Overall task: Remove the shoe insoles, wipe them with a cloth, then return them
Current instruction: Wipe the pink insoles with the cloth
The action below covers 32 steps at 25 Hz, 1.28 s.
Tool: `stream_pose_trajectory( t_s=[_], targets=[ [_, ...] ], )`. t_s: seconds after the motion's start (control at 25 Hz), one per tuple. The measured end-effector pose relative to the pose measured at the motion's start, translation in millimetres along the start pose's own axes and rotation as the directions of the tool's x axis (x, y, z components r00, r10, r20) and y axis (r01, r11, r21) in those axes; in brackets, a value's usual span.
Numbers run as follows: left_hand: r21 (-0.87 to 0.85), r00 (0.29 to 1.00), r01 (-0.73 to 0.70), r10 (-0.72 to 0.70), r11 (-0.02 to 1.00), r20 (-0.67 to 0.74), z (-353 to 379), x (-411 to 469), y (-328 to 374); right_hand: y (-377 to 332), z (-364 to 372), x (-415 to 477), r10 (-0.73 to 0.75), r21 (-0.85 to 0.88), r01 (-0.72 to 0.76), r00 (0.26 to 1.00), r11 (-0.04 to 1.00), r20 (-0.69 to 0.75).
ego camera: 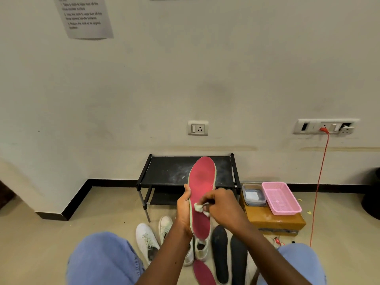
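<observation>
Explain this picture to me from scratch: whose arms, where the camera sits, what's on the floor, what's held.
No machine here: a person's two bare hands, seen from a camera on their head, looking forward and down. The left hand grips a red insole by its edge. The right hand pinches a small white cloth against it. On the floor lie white shoes, another red insole and two dark insoles. Behind stands a black rack; a pink basket sits on a cardboard box.

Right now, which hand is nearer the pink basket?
Right. The right hand lies between the red insole and the pink basket; the left hand grips the insole's other edge, farther away.
</observation>
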<state>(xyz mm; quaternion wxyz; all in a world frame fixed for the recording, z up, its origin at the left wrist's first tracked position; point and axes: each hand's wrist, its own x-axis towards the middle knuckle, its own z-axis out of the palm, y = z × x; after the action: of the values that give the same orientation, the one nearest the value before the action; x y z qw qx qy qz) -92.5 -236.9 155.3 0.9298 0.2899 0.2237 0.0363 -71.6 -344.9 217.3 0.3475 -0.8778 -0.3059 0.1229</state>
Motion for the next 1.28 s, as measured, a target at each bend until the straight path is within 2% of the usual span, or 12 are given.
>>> stream_pose_trajectory(
  t_s=[0.12,0.2,0.32,0.52,0.6,0.64,0.72,0.8,0.88,0.96,1.08,1.28],
  targets=[
    [0.091,0.998,-0.036,0.040,0.995,-0.045,-0.1,1.0,-3.0,5.4,-5.8,28.8,0.032,-0.053,-0.045,0.974,0.998,-0.223],
    [0.097,0.998,-0.040,0.044,0.995,-0.047,-3.6,3.6,0.2,1.8,4.6,39.6,0.013,-0.125,-0.042,0.975,0.991,-0.221],
    [0.013,0.996,-0.011,0.012,1.000,-0.089,-15.7,7.8,10.7,-5.0,31.4,38.5,-0.030,-0.152,0.011,0.992,0.988,-0.126],
    [-0.153,0.987,0.061,-0.082,0.986,-0.137,-49.9,24.8,32.0,-20.4,59.3,14.1,-0.073,-0.179,0.100,0.986,0.979,0.150],
    [-0.137,0.987,0.107,-0.121,0.985,-0.102,-58.8,29.5,34.8,-21.0,56.6,21.5,-0.033,-0.115,0.063,0.968,0.991,0.250],
    [-0.131,0.989,0.110,-0.122,0.985,-0.083,-58.8,28.8,34.6,-19.7,52.9,30.6,-0.010,-0.082,0.031,0.970,0.996,0.245],
    [-0.124,0.993,0.068,-0.079,0.990,-0.086,-56.8,28.7,31.8,-16.4,44.2,61.0,0.018,-0.048,-0.014,0.997,0.999,0.073],
    [-0.087,0.994,0.054,-0.062,0.995,-0.095,-58.3,32.3,31.4,-13.9,38.8,95.8,0.030,-0.096,-0.043,0.990,0.994,-0.137],
    [-0.071,0.993,0.071,-0.077,0.995,-0.094,-59.1,34.5,33.3,-13.0,39.6,122.8,0.068,-0.148,-0.100,0.976,0.984,-0.207],
    [-0.071,0.993,0.061,-0.068,0.996,-0.098,-61.8,39.2,33.9,-11.6,48.9,132.8,0.074,-0.189,-0.099,0.988,0.977,-0.137],
    [-0.114,0.992,0.034,-0.048,0.993,-0.119,-66.4,45.3,37.5,-11.5,72.6,111.5,0.012,-0.223,-0.012,1.000,0.975,0.001],
    [-0.164,0.979,0.104,-0.130,0.981,-0.157,-87.0,54.0,39.7,-13.3,93.3,42.5,0.023,-0.181,0.023,0.969,0.983,0.246]
  ],
)
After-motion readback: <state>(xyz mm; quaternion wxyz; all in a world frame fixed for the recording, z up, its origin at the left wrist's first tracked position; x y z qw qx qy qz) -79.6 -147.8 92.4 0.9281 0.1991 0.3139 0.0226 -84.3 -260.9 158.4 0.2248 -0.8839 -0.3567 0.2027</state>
